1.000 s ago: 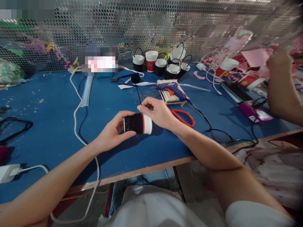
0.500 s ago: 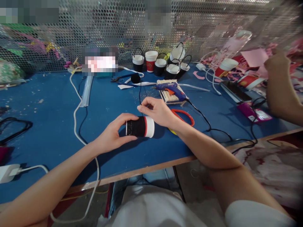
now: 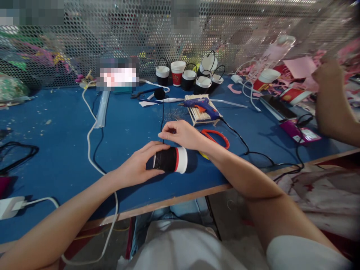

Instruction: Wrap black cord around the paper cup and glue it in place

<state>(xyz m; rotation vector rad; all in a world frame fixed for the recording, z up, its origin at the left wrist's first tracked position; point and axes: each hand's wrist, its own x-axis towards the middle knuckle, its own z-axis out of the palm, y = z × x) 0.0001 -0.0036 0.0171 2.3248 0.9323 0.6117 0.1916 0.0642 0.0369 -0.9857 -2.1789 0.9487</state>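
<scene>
My left hand point(image 3: 134, 165) is closed round a paper cup point(image 3: 165, 160) lying on its side, its rim pointing right. Black cord covers most of the cup, leaving a red band and white rim bare. Just above the cup, my right hand point(image 3: 181, 135) pinches a thin black cord point(image 3: 162, 116) between thumb and fingers. That cord runs back across the table to a small black ball of cord point(image 3: 159, 93). Where the cord meets the cup is partly hidden by my fingers.
A blue glue gun point(image 3: 201, 106) rests on a small stick rack point(image 3: 197, 119), with red-handled scissors point(image 3: 218, 137) nearer me. Black-wrapped cups with handles point(image 3: 188, 80) stand at the back beside a red-and-white cup stack point(image 3: 177, 73). A white cable point(image 3: 89, 144) crosses the left side. Another person's arm point(image 3: 334, 105) is at right.
The cup and my left hand have shifted slightly right and toward me. My right hand has moved a little left and down, and the cord now hangs straighter between ball and cup.
</scene>
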